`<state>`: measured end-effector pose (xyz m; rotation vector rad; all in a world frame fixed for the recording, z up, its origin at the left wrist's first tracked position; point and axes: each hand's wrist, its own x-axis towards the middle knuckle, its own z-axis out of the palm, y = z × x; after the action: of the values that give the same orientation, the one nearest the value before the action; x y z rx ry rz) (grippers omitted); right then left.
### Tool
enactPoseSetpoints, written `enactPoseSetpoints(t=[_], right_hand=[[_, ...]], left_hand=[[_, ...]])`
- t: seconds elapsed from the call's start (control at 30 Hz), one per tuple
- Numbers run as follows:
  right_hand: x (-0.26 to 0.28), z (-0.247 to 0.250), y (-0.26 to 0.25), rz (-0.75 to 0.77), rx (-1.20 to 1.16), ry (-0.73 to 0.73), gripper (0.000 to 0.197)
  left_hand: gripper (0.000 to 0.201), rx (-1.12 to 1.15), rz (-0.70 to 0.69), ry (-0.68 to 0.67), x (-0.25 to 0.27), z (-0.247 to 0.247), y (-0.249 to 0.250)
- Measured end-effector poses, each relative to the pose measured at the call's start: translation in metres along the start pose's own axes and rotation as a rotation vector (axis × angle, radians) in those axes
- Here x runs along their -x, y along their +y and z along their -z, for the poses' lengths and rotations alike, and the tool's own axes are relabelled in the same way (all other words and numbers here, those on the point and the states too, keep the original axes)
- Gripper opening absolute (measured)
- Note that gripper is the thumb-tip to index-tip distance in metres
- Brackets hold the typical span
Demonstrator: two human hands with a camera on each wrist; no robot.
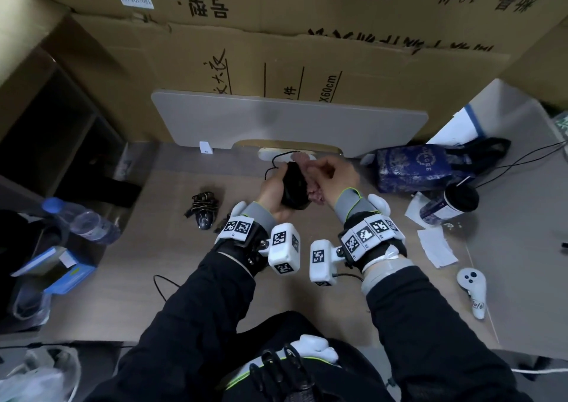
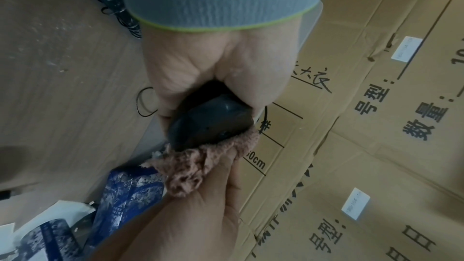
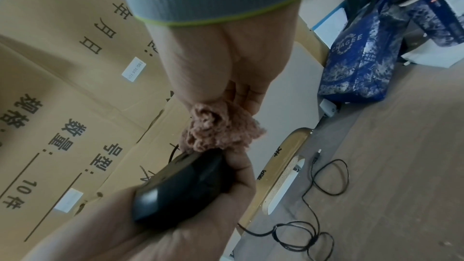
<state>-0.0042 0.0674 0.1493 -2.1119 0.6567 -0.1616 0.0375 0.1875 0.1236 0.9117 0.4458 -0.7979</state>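
Left grip (image 1: 271, 192) half-hides mouse (image 1: 293, 186); right grip (image 1: 335, 174) bunches cloth (image 1: 316, 193).

Cramped spot: wood-look desk (image 1: 215, 278) with printed cardboard boxes (image 1: 307, 17) stacked right behind it, a white panel (image 1: 276, 119) propped at its back edge, and a dark shelf (image 1: 46, 131) off its left side.

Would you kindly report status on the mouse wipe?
Left hand grips black mouse above desk. Right hand pinches pink cloth against it. Nothing in the way.
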Motion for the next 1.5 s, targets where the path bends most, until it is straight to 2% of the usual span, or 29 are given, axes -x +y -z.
enactPoseSetpoints(t=[0.1, 0.17, 0.23, 0.3, 0.4, 0.5, 0.6, 0.7, 0.8, 0.9, 0.97, 1.07, 1.13, 1.17, 1.23, 1.33, 1.4, 1.5], right_hand=[[0.013, -0.001, -0.003, 0.019, -0.123, -0.149, 0.012], [0.021, -0.003, -0.002, 0.065, -0.149, -0.26, 0.013], [0.023, -0.006, 0.0, 0.093, -0.153, -0.294, 0.013], [0.02, -0.009, -0.002, 0.032, -0.19, -0.233, 0.011], [0.005, -0.007, 0.0, -0.036, -0.138, -0.052, 0.008], [-0.001, -0.007, 0.002, -0.083, -0.019, -0.003, 0.008], [0.002, -0.015, 0.013, -0.103, -0.006, -0.056, 0.008], [0.014, -0.024, 0.022, -0.167, -0.062, -0.211, 0.015], [0.017, -0.026, 0.024, -0.198, -0.149, -0.167, 0.021], [0.02, -0.025, 0.016, -0.207, -0.185, -0.117, 0.012], [0.024, -0.022, 0.014, -0.179, -0.25, -0.048, 0.018], [0.031, -0.016, 0.01, -0.163, -0.291, -0.154, 0.031], [0.034, -0.011, 0.007, -0.191, -0.23, -0.225, 0.018], [0.034, -0.009, 0.005, -0.233, -0.216, -0.212, 0.014], [0.033, -0.003, 0.002, -0.361, -0.189, -0.11, 0.02], [0.032, 0.004, 0.005, -0.527, -0.26, 0.067, 0.025], [0.031, 0.005, 0.011, -0.537, -0.326, 0.154, 0.026], [0.034, 0.007, 0.013, -0.531, -0.361, 0.189, 0.021]], left_hand=[[0.063, 0.089, -0.034, 0.055, -0.006, 0.012, 0.004], [0.062, 0.15, -0.034, 0.12, -0.009, 0.017, 0.006], [0.063, 0.128, -0.012, 0.155, -0.006, 0.017, 0.006], [0.063, 0.043, 0.017, 0.115, -0.002, 0.014, 0.001], [0.059, -0.004, 0.049, 0.012, 0.004, 0.011, -0.007], [0.05, -0.017, 0.021, -0.069, 0.007, 0.01, -0.009], [0.052, -0.026, -0.038, -0.136, 0.006, 0.015, -0.007], [0.05, -0.093, -0.137, -0.077, -0.004, 0.025, -0.004], [0.077, -0.285, -0.131, 0.045, -0.008, 0.03, -0.006], [0.077, -0.457, -0.14, 0.077, -0.018, 0.037, -0.011], [0.071, -0.569, -0.177, 0.02, -0.02, 0.04, -0.012], [0.065, -0.648, -0.177, -0.064, -0.01, 0.041, -0.009], [0.057, -0.711, -0.182, -0.15, -0.008, 0.042, -0.008], [0.058, -0.758, -0.199, -0.166, -0.009, 0.043, -0.007], [0.064, -0.867, -0.218, -0.17, -0.007, 0.042, -0.003], [0.065, -1.004, -0.165, -0.19, -0.003, 0.042, 0.001], [0.068, -1.055, -0.09, -0.198, 0.001, 0.042, 0.0], [0.069, -1.157, 0.025, -0.214, 0.005, 0.041, -0.002]])
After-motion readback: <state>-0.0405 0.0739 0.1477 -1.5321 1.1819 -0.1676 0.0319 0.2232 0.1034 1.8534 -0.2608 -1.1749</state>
